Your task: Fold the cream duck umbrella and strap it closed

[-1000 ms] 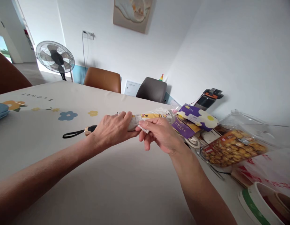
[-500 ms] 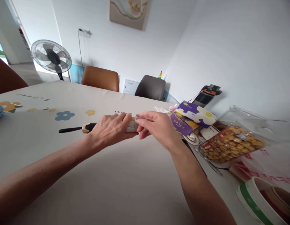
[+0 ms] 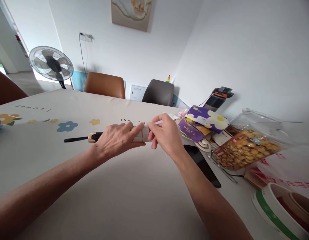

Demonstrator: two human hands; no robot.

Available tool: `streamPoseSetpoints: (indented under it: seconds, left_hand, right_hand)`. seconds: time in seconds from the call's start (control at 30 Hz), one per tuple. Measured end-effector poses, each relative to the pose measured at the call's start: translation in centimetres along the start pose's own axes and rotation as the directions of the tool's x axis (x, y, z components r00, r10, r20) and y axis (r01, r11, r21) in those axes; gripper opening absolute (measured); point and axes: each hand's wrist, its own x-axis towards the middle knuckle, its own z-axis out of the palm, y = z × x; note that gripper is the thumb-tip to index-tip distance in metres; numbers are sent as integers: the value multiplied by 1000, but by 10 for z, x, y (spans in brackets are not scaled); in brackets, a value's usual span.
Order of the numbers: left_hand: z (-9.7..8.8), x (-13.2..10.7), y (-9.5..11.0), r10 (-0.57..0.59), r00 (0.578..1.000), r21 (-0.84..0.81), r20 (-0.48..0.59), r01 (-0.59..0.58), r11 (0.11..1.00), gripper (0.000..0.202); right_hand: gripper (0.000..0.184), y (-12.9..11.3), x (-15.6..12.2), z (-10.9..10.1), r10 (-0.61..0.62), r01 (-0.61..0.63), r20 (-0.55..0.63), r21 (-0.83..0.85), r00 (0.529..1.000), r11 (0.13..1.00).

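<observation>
A folded umbrella (image 3: 140,134) with a pale printed canopy lies across the table (image 3: 134,200), its black and tan handle (image 3: 94,136) and black wrist strap (image 3: 73,139) pointing left. My left hand (image 3: 115,140) is wrapped round the umbrella near the handle. My right hand (image 3: 164,133) grips the canopy just to the right, fingers curled over a strap on it. Most of the canopy is hidden under both hands.
Right of the hands lie purple packets (image 3: 206,117), a bag of snacks (image 3: 246,150), a dark phone (image 3: 203,161), a black bottle (image 3: 218,96) and stacked bowls (image 3: 284,210). Two chairs (image 3: 104,85) and a fan (image 3: 50,63) stand beyond the table.
My right hand has slid left over the canopy and closed round it, covering the printed part that showed before. The umbrella has come down onto the table.
</observation>
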Motion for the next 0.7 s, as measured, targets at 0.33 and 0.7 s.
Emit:
streamPoseSetpoints:
  seconds: [0.33,0.7]
  left_hand:
    - [-10,18,-7,-186,856,-851,481,406,-334,58]
    - [-4,19,-17,-302,810,-777,503,270,-569,61]
  right_hand:
    - [24,1,-1,4,-168,192,-190,118,967,974]
    - [33,5,-21,51,18,-248,569,329,822,911]
